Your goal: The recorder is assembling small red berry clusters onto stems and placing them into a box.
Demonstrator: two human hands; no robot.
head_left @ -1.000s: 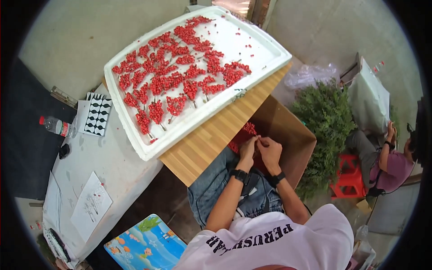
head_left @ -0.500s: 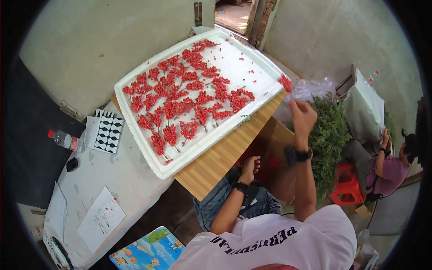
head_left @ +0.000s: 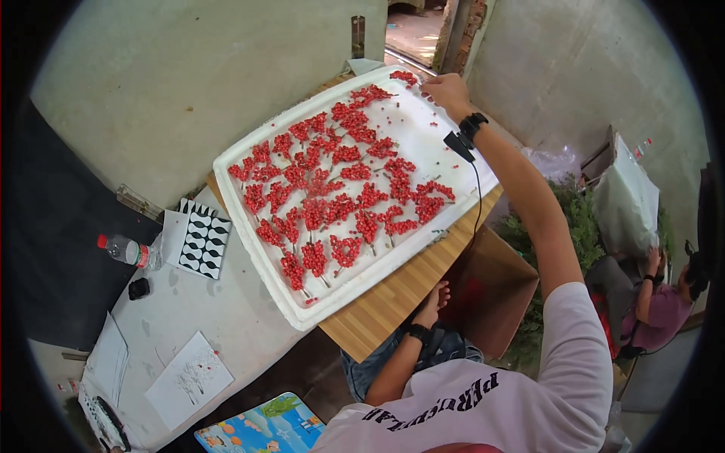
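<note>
My right hand (head_left: 447,95) reaches over the far right corner of a white foam tray (head_left: 291,306). Its fingers pinch the stem end of a sprig of red berries (head_left: 404,77), which lies at that corner. Rows of similar red berry sprigs (head_left: 310,177) cover the left and middle of the tray, with loose berries scattered on the right side. Low by my lap, below the wooden board (head_left: 385,313), my left hand (head_left: 432,303) is closed with its fingers curled; what is inside, if anything, is hidden. Both wrists wear black bands, and a small black device on a cable hangs by the right one.
A cardboard box (head_left: 506,294) stands under the board's right edge, near green foliage (head_left: 566,219). Left on the pale table are a bottle (head_left: 128,251), a patterned black-and-white box (head_left: 205,243) and a paper sheet (head_left: 189,377). Another person (head_left: 655,313) sits at right.
My right hand has swung from the tray's right edge to its far corner, bringing the berry sprig over the tray. The left hand stays low by my lap.
</note>
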